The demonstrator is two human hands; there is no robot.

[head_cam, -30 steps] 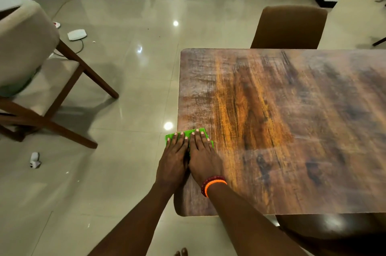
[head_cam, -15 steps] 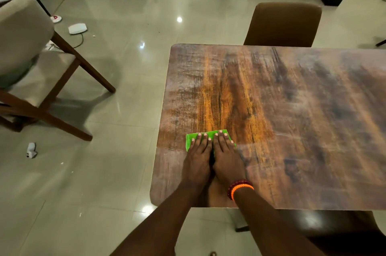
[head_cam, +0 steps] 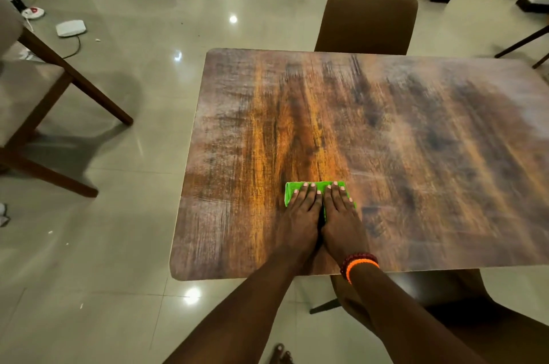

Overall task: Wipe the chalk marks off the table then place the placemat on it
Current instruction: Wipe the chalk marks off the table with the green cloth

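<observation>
hands lie flat, side by side, on a folded green cloth (head_cam: pixel 315 189) that rests on the wooden table (head_cam: pixel 401 141), toward the near edge and closer to the left edge than to the right. the left hand (head_cam: pixel 300 219) is spread open, palm down, fingers straight and pressing the left part of the cloth; it grips nothing. the right hand (head_cam: pixel 341 221) is likewise open and flat, palm down on the right part of the cloth, its inner side touching the left hand. only the far strip and the left and right margins of the cloth show beyond the fingertips. on the right wrist sit an orange band and a dark red beaded bracelet (head_cam: pixel 359 265), just inside the near edge of the table. the tabletop has brown and orange wood grain with pale, hazy streaks across it, strongest toward the far right corner; whether these are chalk or glare i cannot tell. a brown chair (head_cam: pixel 368 22) is tucked in at the far edge. another chair with wooden legs (head_cam: pixel 68 87) stands on the shiny tiled floor, well apart from the left edge. a small white device (head_cam: pixel 71 28) with a cord lies on the floor beyond it. no placemat shows itself.
</observation>
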